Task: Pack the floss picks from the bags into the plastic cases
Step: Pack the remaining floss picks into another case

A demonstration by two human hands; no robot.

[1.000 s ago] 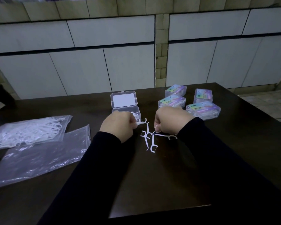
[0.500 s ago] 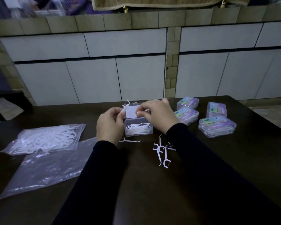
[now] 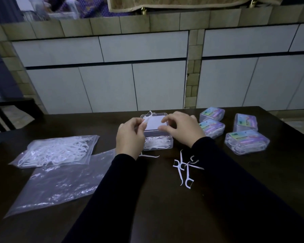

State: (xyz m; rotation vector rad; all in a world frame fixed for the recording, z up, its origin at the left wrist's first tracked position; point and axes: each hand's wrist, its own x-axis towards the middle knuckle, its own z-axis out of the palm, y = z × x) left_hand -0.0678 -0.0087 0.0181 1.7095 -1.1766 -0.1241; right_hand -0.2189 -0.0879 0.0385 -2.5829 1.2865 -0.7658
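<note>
A clear plastic case (image 3: 158, 144) stands open at the table's middle with white floss picks inside. Its lid (image 3: 154, 123), with a white label, leans up behind it. My left hand (image 3: 129, 137) pinches one floss pick (image 3: 147, 117) beside the lid's left edge. At the lid's right edge, my right hand (image 3: 182, 128) has its thumb and forefinger on the lid. Several loose picks (image 3: 183, 170) lie in front of the case on the right, and a single pick (image 3: 149, 156) lies by my left wrist. A zip bag of picks (image 3: 56, 150) rests to the left.
An empty clear bag (image 3: 60, 181) lies flat at the front left of the dark table (image 3: 147, 199). Several closed, filled cases (image 3: 247, 142) with coloured labels sit at the back right. A tiled wall with white panels runs behind the table.
Both hands rose from the loose picks to the case. My left hand carried a pick up beside the lid, and my right hand reached the lid. The camera tilted up.
</note>
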